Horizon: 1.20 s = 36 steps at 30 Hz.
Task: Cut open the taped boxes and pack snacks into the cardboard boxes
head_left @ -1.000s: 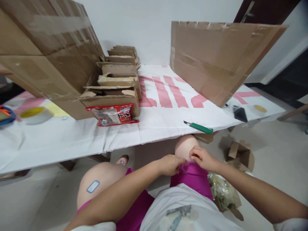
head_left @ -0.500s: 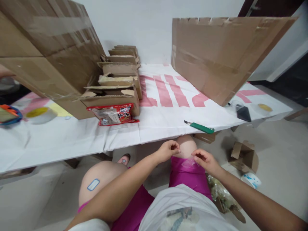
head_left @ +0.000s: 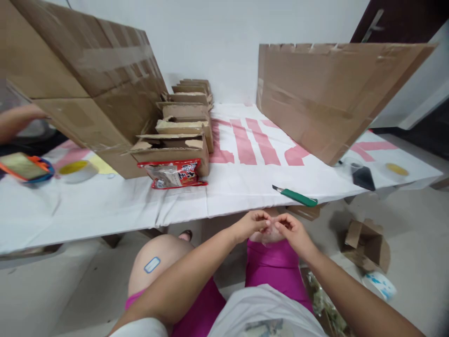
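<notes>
Over my knee, my left hand (head_left: 253, 224) and my right hand (head_left: 293, 232) meet with bent fingers and thumbs pinched. A small piece of clear plastic film (head_left: 272, 237) hangs between the fingertips; its outline is hard to make out against the skin. Just beyond the hands, a green utility knife (head_left: 299, 196) lies on the table edge with its blade out, pointing left. To the left, a red and clear snack packet (head_left: 173, 174) leans against the front of a cardboard box (head_left: 170, 157).
More open boxes (head_left: 185, 111) stand in a row behind. Tall cardboard panels rise at left (head_left: 94, 61) and right (head_left: 326, 93). At left are a tape roll (head_left: 77, 172) and another person's arm (head_left: 21, 119). A dark phone-like object (head_left: 363, 178) lies right; an open carton (head_left: 367, 245) is on the floor.
My hands have come together, and both now pinch at the plastic film that hung by the right hand. The whole view has shifted slightly; the knife and packet stay put on the table.
</notes>
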Each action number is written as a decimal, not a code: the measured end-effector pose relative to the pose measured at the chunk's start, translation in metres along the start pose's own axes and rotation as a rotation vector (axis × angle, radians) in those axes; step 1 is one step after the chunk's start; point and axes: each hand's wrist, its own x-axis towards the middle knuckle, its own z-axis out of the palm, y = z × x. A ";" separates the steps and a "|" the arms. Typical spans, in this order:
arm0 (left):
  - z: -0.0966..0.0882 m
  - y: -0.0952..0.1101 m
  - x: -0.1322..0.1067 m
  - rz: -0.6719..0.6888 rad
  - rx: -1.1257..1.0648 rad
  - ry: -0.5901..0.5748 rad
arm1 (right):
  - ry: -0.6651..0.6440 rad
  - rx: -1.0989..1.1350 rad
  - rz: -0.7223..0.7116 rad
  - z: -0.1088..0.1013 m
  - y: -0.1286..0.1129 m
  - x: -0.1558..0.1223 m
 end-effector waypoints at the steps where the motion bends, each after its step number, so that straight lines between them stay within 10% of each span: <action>1: 0.001 0.000 0.001 0.002 -0.016 -0.008 | 0.002 0.001 -0.011 -0.001 0.001 0.001; 20: 0.003 -0.011 0.019 -0.066 0.050 -0.085 | -0.231 0.487 0.309 -0.020 0.038 -0.005; 36: 0.006 -0.016 0.035 -0.004 0.211 0.006 | -0.051 0.180 0.163 -0.030 0.066 -0.006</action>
